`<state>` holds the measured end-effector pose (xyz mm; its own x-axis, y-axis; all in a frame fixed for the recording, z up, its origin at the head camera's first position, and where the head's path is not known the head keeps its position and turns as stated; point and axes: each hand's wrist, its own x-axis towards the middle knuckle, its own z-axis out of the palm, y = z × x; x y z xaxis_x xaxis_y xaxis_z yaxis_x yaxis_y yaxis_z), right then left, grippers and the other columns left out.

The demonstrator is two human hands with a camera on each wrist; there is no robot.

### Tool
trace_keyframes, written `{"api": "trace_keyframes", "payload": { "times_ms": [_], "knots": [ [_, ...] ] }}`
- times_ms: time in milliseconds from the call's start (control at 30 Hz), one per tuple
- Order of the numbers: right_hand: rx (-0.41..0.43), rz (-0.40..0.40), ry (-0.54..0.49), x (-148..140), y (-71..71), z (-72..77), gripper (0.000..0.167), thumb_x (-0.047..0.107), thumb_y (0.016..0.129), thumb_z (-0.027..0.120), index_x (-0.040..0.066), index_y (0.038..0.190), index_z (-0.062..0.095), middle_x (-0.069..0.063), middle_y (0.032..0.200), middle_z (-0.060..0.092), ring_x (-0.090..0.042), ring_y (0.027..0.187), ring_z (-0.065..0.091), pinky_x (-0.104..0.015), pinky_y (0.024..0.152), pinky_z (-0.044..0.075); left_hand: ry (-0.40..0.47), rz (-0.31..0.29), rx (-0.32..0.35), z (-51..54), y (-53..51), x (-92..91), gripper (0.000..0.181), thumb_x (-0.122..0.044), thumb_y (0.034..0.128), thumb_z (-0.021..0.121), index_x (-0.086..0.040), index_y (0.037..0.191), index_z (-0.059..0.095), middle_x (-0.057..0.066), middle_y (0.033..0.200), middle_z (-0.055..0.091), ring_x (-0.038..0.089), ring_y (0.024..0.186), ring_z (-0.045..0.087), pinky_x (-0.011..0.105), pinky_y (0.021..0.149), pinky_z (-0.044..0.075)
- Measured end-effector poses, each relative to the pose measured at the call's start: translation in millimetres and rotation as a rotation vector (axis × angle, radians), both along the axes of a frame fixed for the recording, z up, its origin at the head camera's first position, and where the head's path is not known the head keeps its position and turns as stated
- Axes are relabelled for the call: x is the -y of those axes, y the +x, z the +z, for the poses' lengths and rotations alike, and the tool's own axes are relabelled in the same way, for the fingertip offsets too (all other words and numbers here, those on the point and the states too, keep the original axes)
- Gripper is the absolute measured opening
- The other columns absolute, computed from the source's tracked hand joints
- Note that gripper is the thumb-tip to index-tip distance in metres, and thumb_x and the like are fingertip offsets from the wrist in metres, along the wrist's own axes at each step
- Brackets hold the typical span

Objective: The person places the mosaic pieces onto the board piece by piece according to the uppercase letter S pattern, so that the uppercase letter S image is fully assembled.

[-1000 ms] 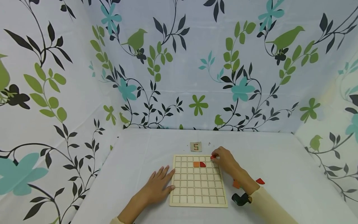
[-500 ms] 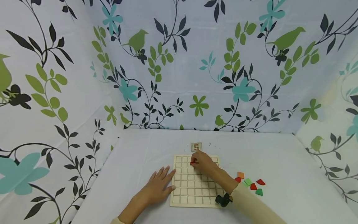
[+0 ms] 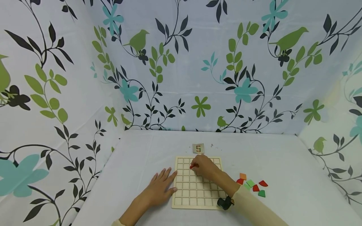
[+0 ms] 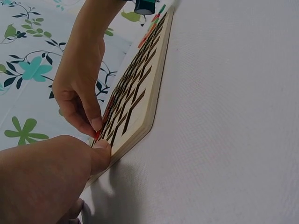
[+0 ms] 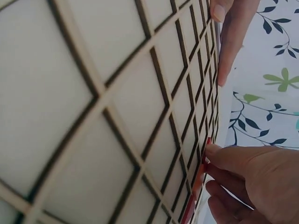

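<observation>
My beige sleeves (image 3: pixel 261 207) run in from the near edge, the left one cut off by the frame. My left hand (image 3: pixel 159 190) lies low with its fingers apart, the fingertips and thumb touching the left edge of the wooden grid board (image 3: pixel 201 208), which lies flat in front of me. A dark wrist camera (image 3: pixel 225 203) on my right forearm covers the board's near right corner. That forearm slants across the board, and my right hand (image 3: pixel 205 166) bends down over its upper rows, thumb and fingers pinching a red piece (image 3: pixel 191 167). Most of that piece is hidden by my fingers; I cannot tell whether it sits in a cell. From above, my hand also hides an orange piece (image 5: pixel 198 179) and another red one (image 5: pixel 189 208) in the grid, both seen only edge-on from the right wrist. Right of the board, loose red, green and orange pieces (image 3: pixel 250 183) lie scattered on the white-covered worktop (image 3: pixel 282 163). Past the board's far edge is a small patterned card (image 3: pixel 198 148), its figure too small to read surely. Behind the worktop hangs a pale cloth (image 3: pixel 181 75) printed with birds, leaves and turquoise flowers, continuing along both sides.
</observation>
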<state>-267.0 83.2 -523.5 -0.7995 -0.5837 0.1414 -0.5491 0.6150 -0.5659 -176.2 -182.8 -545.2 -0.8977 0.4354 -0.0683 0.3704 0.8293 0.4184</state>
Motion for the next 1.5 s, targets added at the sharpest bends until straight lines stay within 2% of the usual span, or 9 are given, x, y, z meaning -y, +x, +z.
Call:
{"api": "trace_keyframes", "payload": {
  "times_ms": [233,433,567,733,900,1000,1200,1367,1500],
  "knots": [
    [-0.091,-0.005,0.051,0,2.7,-2.0,0.013,0.0,0.097,0.074,0.004,0.108,0.078,-0.007,0.101,0.073,-0.022,0.097,0.064,-0.036,0.084,0.058,0.014,0.001,0.001,1.9,0.0,0.0,0.07,-0.053,0.1093,0.05,-0.018,0.167,0.033,0.019,0.174,0.022,0.045,0.161,0.018,0.072,0.125,0.016],
    [-0.161,-0.013,0.11,-3,4.6,-2.2,0.01,0.004,0.097,0.075,0.008,0.104,0.08,-0.002,0.102,0.073,-0.021,0.101,0.063,-0.038,0.089,0.058,0.015,-0.001,0.002,1.3,0.6,-0.6,0.07,-0.054,0.109,0.049,-0.018,0.167,0.033,0.019,0.174,0.023,0.045,0.16,0.019,0.072,0.124,0.016],
    [-0.202,-0.006,0.061,-12,9.5,1.8,0.008,0.004,0.097,0.076,0.008,0.102,0.08,-0.002,0.1,0.07,-0.021,0.097,0.061,-0.039,0.085,0.057,0.01,0.002,-0.008,1.5,-0.4,-1.4,0.069,-0.053,0.1091,0.05,-0.018,0.167,0.034,0.019,0.174,0.023,0.045,0.16,0.019,0.072,0.125,0.017],
    [-0.135,-0.058,0.029,-39,17.8,9.4,0.008,0.005,0.098,0.075,0.006,0.106,0.077,-0.006,0.106,0.068,-0.023,0.1,0.062,-0.041,0.087,0.057,0.009,0.0,-0.007,-0.1,-2.1,-2.3,0.07,-0.053,0.1089,0.051,-0.018,0.167,0.034,0.019,0.174,0.024,0.045,0.16,0.019,0.072,0.125,0.017],
    [-0.01,-0.216,0.027,-83,26.2,15.0,0.017,0.009,0.099,0.074,0.007,0.116,0.075,-0.005,0.115,0.068,-0.027,0.11,0.065,-0.048,0.096,0.056,0.003,0.001,-0.003,0.5,-1.9,-3.0,0.07,-0.053,0.1088,0.051,-0.017,0.167,0.033,0.02,0.174,0.023,0.045,0.161,0.019,0.072,0.125,0.017],
    [0.032,-0.299,0.048,-114,32.1,17.1,0.025,0.012,0.098,0.077,0.008,0.122,0.073,-0.005,0.117,0.068,-0.026,0.109,0.065,-0.047,0.094,0.058,0.004,0.004,0.004,1.7,-1.2,-2.6,0.071,-0.053,0.1085,0.051,-0.017,0.167,0.033,0.02,0.174,0.023,0.046,0.161,0.019,0.073,0.124,0.016],
    [0.125,-0.395,0.104,-161,43.5,17.4,0.033,0.017,0.095,0.08,0.005,0.123,0.07,-0.009,0.113,0.066,-0.027,0.103,0.063,-0.045,0.088,0.061,-0.008,0.021,0.007,0.9,-0.2,-0.4,0.071,-0.053,0.1086,0.051,-0.018,0.167,0.032,0.018,0.174,0.022,0.045,0.161,0.018,0.072,0.125,0.015],
    [0.209,-0.417,0.122,-178,45.1,9.6,0.023,0.017,0.095,0.08,0.006,0.114,0.072,-0.007,0.106,0.064,-0.023,0.097,0.06,-0.045,0.088,0.061,-0.002,0.021,0.005,0.5,-1.0,0.0,0.071,-0.053,0.1087,0.051,-0.018,0.167,0.032,0.018,0.174,0.021,0.045,0.161,0.017,0.072,0.125,0.015],
    [0.21,-0.404,0.113,-182,45.0,2.8,0.015,0.014,0.096,0.079,0.008,0.108,0.072,-0.005,0.101,0.063,-0.02,0.093,0.059,-0.046,0.09,0.059,0.003,0.013,0.008,0.2,-1.0,-1.6,0.071,-0.053,0.1088,0.051,-0.018,0.167,0.032,0.018,0.174,0.021,0.045,0.161,0.017,0.072,0.125,0.015]
  ]
}}
